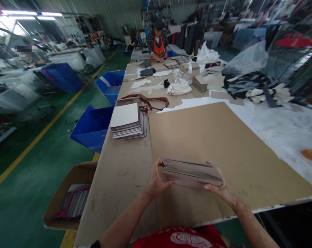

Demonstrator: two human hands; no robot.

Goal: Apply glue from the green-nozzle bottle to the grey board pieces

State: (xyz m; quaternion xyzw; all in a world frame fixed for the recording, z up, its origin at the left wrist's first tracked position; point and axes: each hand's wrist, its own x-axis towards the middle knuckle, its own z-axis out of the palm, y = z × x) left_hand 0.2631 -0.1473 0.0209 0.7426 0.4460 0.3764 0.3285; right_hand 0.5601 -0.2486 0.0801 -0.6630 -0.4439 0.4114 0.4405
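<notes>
Between my two hands is a stack of thin greyish-brown sheets (192, 172), its layered edges facing up toward me. My left hand (157, 181) grips the stack's left end, with the thumb along the near side. At the right end my right hand (219, 184) is closed round the corner, thumb also on the near side. The stack is over a large tan board (197, 134) on the table; whether it touches the board I cannot tell. A taller pile of sheets with a pale top (127, 119) stands on the table beyond my left hand.
Brown straps (153, 101) lie behind the pale pile. Blue bins (90, 124) and a cardboard box (68, 193) of bundled sheets stand along the table's left side. Dark fabric strips (251, 89) and plastic bags (180, 84) lie farther back. A person in an orange apron (158, 48) works at the far end.
</notes>
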